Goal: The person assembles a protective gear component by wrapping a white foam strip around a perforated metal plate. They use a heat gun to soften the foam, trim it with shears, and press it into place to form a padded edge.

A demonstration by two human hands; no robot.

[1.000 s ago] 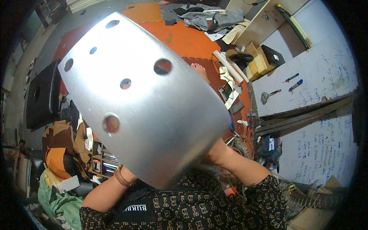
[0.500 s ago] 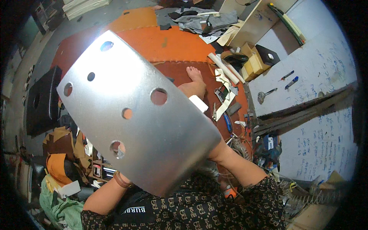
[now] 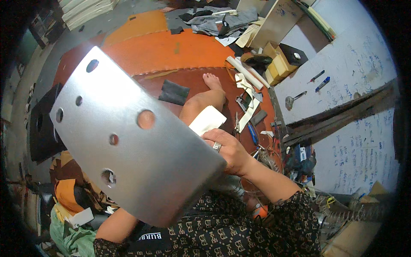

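Note:
A silvery curved metal plate with several round holes [image 3: 141, 158] fills the left middle of the view, close to the camera. What holds it up is hidden. Past its right edge my right hand [image 3: 229, 150], with a ring on one finger, is closed at the near end of a cream-white flat piece [image 3: 209, 121]. That piece lies over my bent leg [image 3: 192, 107]; whether it is leather or cloth, I cannot tell. Only my left forearm [image 3: 117, 227] shows; the hand itself is behind the plate. A dark grey folded piece [image 3: 174, 92] lies on the brown mat beyond.
An orange and brown mat [image 3: 180, 49] covers the floor. Cream strips [image 3: 246, 103], white rolls [image 3: 248, 73] and blue-handled pliers [image 3: 252, 133] lie to the right. A white board with handwriting [image 3: 342, 107] holds pens. Leather scraps [image 3: 68, 195] and green cloth [image 3: 66, 235] are at left.
The metal plate has shifted left and slightly down in view. My right hand, more of the cream-white piece and the grey folded piece have come out from behind it. My left wrist strap is now covered.

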